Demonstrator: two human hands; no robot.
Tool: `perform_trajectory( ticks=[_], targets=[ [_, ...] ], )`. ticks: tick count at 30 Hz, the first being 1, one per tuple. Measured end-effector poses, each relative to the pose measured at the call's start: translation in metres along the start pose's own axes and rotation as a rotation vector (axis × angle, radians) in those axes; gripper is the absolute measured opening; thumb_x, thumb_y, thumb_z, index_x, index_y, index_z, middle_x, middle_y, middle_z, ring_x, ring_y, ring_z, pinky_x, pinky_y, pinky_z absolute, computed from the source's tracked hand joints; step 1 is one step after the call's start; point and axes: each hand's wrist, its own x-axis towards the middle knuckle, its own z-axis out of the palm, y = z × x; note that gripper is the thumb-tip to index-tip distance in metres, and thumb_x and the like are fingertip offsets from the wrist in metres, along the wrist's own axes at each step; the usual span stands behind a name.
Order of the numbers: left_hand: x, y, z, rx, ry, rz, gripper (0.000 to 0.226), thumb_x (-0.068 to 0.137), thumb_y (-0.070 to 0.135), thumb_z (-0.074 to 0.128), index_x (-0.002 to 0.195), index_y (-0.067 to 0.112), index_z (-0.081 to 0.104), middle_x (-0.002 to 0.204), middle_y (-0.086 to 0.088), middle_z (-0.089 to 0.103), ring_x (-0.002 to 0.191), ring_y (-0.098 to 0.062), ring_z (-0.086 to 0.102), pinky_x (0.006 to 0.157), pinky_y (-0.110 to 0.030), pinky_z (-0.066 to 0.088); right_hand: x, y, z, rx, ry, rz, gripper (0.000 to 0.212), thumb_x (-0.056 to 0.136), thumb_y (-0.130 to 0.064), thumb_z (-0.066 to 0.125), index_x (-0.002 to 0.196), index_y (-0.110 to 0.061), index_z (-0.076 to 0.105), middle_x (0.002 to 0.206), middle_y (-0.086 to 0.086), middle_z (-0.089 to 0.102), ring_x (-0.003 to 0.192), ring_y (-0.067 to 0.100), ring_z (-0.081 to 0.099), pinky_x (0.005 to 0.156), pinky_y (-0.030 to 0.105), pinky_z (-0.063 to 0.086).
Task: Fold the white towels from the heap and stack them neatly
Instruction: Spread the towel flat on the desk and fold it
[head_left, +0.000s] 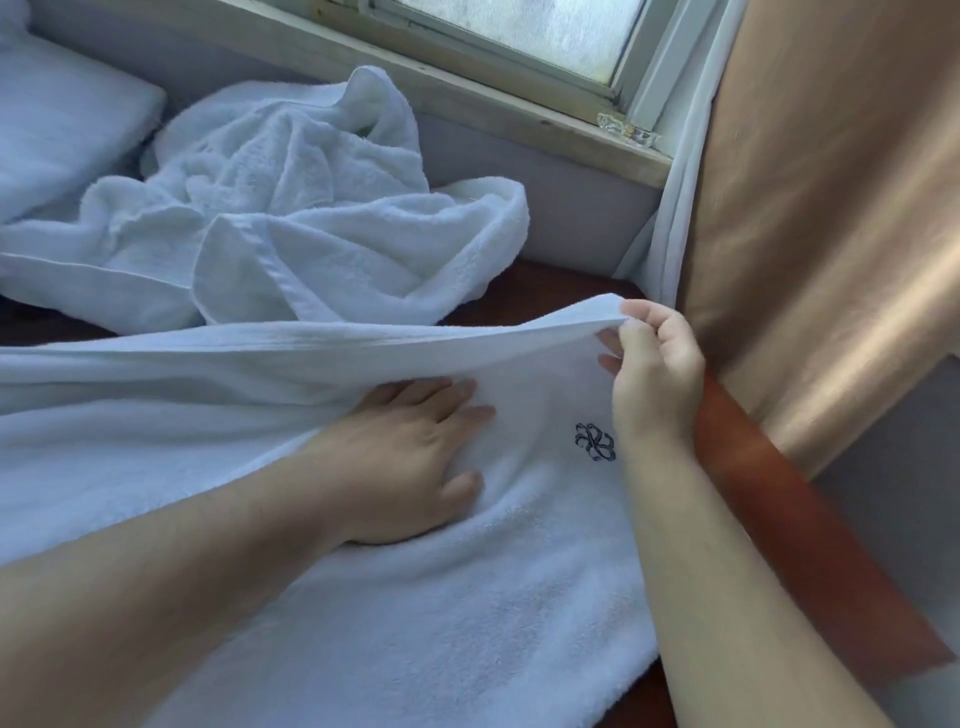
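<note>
Nearest, a towel lay spread on the desk, its embroidered mark showing. The left hand pressed flat on it, fingers straight and holding nothing. Just beyond, the right hand pinched the towel's far edge, lifted clear of the layer below, so this fold looked only half made. Behind, the heap sat crumpled below the window. At far left lay what seemed a folded stack; most of the work likely remained.
</note>
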Motion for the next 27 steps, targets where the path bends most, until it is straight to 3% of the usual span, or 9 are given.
perform_trajectory(
  ticks=[3,4,6,9,12,16,20,24,27],
  targets=[
    [-0.006,0.003,-0.009,0.044,0.134,0.068,0.058,0.088,0.053,0.037,0.143,0.038,0.044,0.151,0.009,0.042,0.138,-0.015,0.034,0.114,-0.033,0.023,-0.011,0.012,-0.007,0.130,0.089,0.153,0.010,0.087,-0.032,0.066,0.084,-0.025,0.071,0.073,-0.012,0.071,0.075,0.010,0.070,0.070,0.029,0.058],
    [-0.007,0.004,-0.012,0.067,0.208,0.146,0.047,0.089,0.046,0.046,0.134,0.034,0.055,0.138,0.008,0.054,0.127,-0.018,0.046,0.106,-0.034,0.033,-0.015,0.016,-0.009,0.159,0.116,0.214,0.004,0.089,-0.023,0.067,0.087,-0.023,0.070,0.077,-0.009,0.070,0.074,0.011,0.068,0.070,0.028,0.057],
    [-0.009,0.009,-0.013,0.163,0.452,0.288,0.030,0.086,0.024,0.062,0.115,0.027,0.067,0.113,0.006,0.065,0.104,-0.023,0.059,0.087,-0.037,0.044,-0.020,0.022,-0.013,0.242,0.125,0.322,0.025,0.089,0.000,0.061,0.099,-0.022,0.067,0.096,0.002,0.069,0.080,0.016,0.067,0.074,0.030,0.057],
    [-0.008,0.011,-0.015,0.244,0.667,0.099,0.050,0.076,0.008,0.065,0.125,0.020,0.064,0.126,-0.002,0.061,0.112,-0.028,0.055,0.091,-0.041,0.040,-0.023,0.020,-0.020,0.357,0.145,0.352,0.049,0.084,0.011,0.046,0.109,-0.025,0.066,0.115,0.010,0.068,0.092,0.022,0.068,0.086,0.040,0.057],
    [-0.008,0.002,-0.015,0.275,0.559,-0.069,0.052,0.081,0.010,0.068,0.131,0.017,0.059,0.110,-0.006,0.067,0.099,-0.034,0.062,0.088,-0.047,0.044,-0.022,0.020,-0.021,0.307,0.232,0.324,0.044,0.083,0.006,0.045,0.105,-0.024,0.069,0.112,0.010,0.071,0.091,0.021,0.070,0.082,0.038,0.057],
    [-0.011,0.004,-0.021,0.173,0.600,0.051,0.012,0.097,0.020,0.058,0.096,0.018,0.069,0.076,-0.002,0.057,0.066,-0.030,0.056,0.055,-0.041,0.046,-0.022,0.025,-0.024,0.136,0.319,0.325,0.032,0.083,-0.005,0.052,0.100,-0.027,0.067,0.111,0.003,0.071,0.091,0.016,0.070,0.081,0.033,0.058],
    [-0.015,0.016,-0.019,0.213,0.439,0.066,0.019,0.085,0.033,0.069,0.097,0.019,0.064,0.070,0.003,0.056,0.062,-0.027,0.058,0.053,-0.036,0.043,-0.017,0.030,-0.024,0.111,0.297,0.374,0.048,0.084,0.000,0.049,0.127,-0.014,0.066,0.121,0.000,0.068,0.111,0.019,0.067,0.098,0.036,0.055],
    [-0.022,0.019,-0.025,0.277,0.384,0.055,0.025,0.083,0.048,0.060,0.086,0.024,0.063,0.064,0.004,0.055,0.056,-0.026,0.057,0.047,-0.028,0.031,-0.012,0.031,-0.026,0.039,0.326,0.325,0.028,0.087,-0.008,0.056,0.108,-0.010,0.075,0.092,-0.013,0.069,0.093,0.007,0.068,0.081,0.020,0.053],
    [-0.024,0.026,-0.035,0.241,0.392,0.057,0.023,0.085,0.049,0.053,0.091,0.028,0.061,0.071,0.007,0.057,0.061,-0.022,0.058,0.045,-0.026,0.025,-0.002,0.030,-0.035,-0.066,0.221,0.332,0.028,0.088,-0.013,0.060,0.113,-0.008,0.073,0.100,-0.005,0.072,0.096,0.013,0.068,0.089,0.032,0.056]
  ],
)
